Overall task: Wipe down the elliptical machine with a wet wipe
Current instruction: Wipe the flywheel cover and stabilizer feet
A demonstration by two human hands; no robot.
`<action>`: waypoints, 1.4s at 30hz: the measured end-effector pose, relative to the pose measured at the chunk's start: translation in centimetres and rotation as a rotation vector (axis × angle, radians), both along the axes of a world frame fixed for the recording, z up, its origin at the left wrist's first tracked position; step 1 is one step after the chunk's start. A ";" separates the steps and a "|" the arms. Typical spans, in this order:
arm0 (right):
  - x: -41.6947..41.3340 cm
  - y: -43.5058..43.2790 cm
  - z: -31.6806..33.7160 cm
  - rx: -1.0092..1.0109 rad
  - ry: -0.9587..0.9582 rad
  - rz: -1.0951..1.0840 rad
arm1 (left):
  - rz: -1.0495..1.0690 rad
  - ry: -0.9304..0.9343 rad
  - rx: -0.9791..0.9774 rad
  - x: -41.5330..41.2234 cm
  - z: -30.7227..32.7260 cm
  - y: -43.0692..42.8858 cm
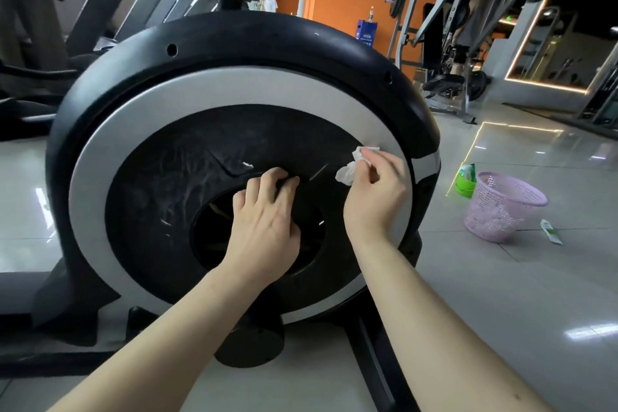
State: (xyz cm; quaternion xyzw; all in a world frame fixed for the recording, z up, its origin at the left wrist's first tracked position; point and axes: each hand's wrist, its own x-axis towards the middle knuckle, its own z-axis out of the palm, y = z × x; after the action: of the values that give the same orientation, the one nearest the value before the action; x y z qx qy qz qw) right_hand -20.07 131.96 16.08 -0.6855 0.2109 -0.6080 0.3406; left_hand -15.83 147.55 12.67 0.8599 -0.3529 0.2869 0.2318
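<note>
The elliptical machine's big round flywheel housing point(214, 90), black with a silver ring, fills the middle of the view. My right hand point(374, 191) pinches a crumpled white wet wipe point(351, 167) against the black disc near the inner edge of the silver ring, on the right side. My left hand point(267, 217) grips the upper edge of the dark central opening of the disc, its fingers curled over that edge. A small white scrap point(248, 164) sits on the disc just above my left hand.
On the tiled floor to the right stand a pink mesh waste basket point(501, 207) and, behind it, a green wipe container point(466, 179). A white-green wrapper point(551, 231) lies beside the basket. Weight racks and other machines stand behind, with people further off.
</note>
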 end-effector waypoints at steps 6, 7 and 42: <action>2.5 4.1 -1.1 -0.157 -0.009 0.092 | 0.038 0.009 -0.099 1.2 0.6 1.9; 2.7 4.9 -1.7 -0.243 0.030 0.121 | 0.041 0.011 -0.118 1.5 0.6 2.3; 3.6 4.6 0.4 -0.721 0.207 0.268 | 0.290 0.125 -0.260 5.6 3.0 11.1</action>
State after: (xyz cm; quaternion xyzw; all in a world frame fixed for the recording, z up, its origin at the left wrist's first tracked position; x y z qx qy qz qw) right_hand -16.52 136.61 16.48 -0.8403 -0.0741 -0.5207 0.1314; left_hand -10.22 158.63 15.64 0.8806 -0.1701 0.3067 0.3186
